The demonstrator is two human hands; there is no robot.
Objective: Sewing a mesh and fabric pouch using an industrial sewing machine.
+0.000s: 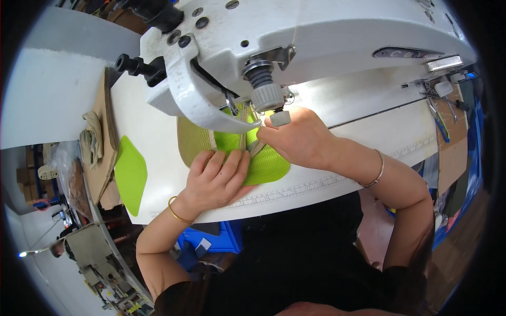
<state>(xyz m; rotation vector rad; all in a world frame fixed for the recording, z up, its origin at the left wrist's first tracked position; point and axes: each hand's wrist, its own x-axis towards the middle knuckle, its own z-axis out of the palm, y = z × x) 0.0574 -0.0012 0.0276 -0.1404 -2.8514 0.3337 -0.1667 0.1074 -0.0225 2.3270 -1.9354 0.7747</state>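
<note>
A lime-green mesh fabric piece [270, 167] with a beige mesh section lies beneath the head of a white sewing machine [337, 37]. Narrow beige strips run across it toward the needle area, which the machine's curved guard partly hides. My left hand [219, 176] rests on the fabric's near side, fingers side by side and slightly bent, thumb out along the near edge. Close to the needle, on the right, my right hand [300, 138] is closed, thumb and forefinger pinched at the mesh fabric. Its other fingers are curled in and mostly hidden.
A flat green cut piece [130, 176] lies on the white table [327, 185] at left. Beyond the left edge are cardboard and a folded beige cloth [91, 138]. Tools [441, 121] lie at far right. A blue bin [224, 238] stands below. Another person is far left.
</note>
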